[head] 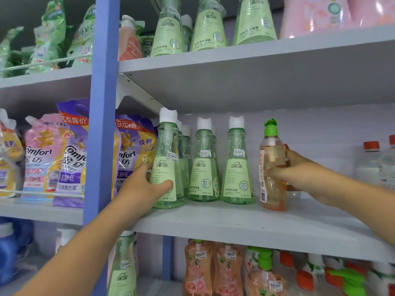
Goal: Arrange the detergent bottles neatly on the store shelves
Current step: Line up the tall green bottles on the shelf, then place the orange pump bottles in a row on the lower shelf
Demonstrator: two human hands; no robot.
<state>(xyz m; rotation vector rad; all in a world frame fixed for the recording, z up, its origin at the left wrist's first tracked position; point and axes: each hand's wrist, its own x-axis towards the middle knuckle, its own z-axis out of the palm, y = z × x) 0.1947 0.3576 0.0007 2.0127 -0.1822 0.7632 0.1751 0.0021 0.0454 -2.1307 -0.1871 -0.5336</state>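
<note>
Left hand (147,184): fingers wrapped round the leftmost green bottle (167,165), standing at the shelf (235,227) front.
Right hand (299,169): fingers clasped on the orange bottle (272,167), standing right of the green row.
Risk: tall narrow bottles could tip and knock their neighbours if pushed sideways.
</note>
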